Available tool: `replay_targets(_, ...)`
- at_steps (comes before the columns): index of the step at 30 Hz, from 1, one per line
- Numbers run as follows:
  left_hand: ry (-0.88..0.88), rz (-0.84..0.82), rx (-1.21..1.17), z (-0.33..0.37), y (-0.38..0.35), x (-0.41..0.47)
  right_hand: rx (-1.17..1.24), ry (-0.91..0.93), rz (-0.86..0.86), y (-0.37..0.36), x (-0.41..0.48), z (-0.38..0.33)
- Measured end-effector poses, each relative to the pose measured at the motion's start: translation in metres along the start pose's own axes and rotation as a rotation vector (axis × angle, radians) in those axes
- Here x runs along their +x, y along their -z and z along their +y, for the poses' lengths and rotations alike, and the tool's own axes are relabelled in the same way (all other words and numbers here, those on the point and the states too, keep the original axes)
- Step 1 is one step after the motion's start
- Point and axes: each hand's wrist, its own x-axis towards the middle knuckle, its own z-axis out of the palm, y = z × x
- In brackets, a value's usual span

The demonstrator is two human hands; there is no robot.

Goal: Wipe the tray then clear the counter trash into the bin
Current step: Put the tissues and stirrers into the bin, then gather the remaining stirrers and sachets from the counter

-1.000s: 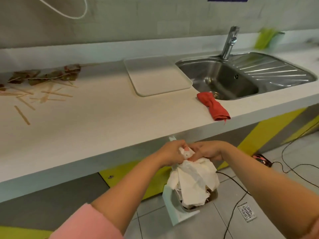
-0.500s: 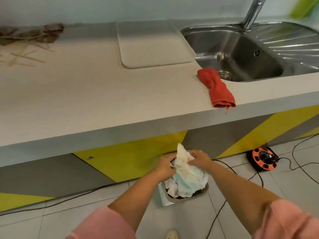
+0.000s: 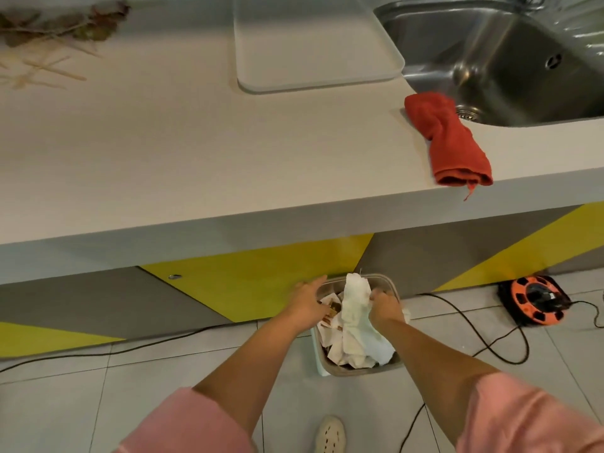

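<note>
A small grey bin [image 3: 358,371] stands on the floor below the counter, stuffed with crumpled white paper [image 3: 356,322]. My right hand [image 3: 385,308] grips the top of that paper wad inside the bin. My left hand [image 3: 309,300] lies with straight fingers on the bin's left rim and the trash beside it. On the counter above, a white tray [image 3: 313,44] lies flat next to the sink. Dried leaves [image 3: 65,24] and wooden sticks [image 3: 49,71] are scattered at the counter's far left.
A red cloth [image 3: 447,138] hangs over the counter's front edge by the steel sink [image 3: 510,57]. An orange cable reel [image 3: 536,300] and black cords [image 3: 490,348] lie on the tiled floor to the right. My shoe [image 3: 330,434] shows at the bottom.
My view has tipped lower toward the floor. The paper wad has gone deeper into the bin. My left hand has let go of it and spread out on the bin's left rim.
</note>
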Motion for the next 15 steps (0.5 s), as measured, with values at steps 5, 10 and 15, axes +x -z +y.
replay_targets(5, -0.025, 0.033, 0.015, 0.004, 0.008, -0.007, -0.089, 0.124, -0.347, 0.002, -0.005, -0.006)
replay_targets(10, -0.034, 0.039, 0.007, 0.008, 0.022, -0.022, -0.170, 0.180, -0.346, 0.024, -0.015, -0.023)
replay_targets(15, -0.045, -0.038, 0.105, 0.016, 0.047, -0.042, -0.222, 0.265, -0.371, 0.057, -0.039, -0.058)
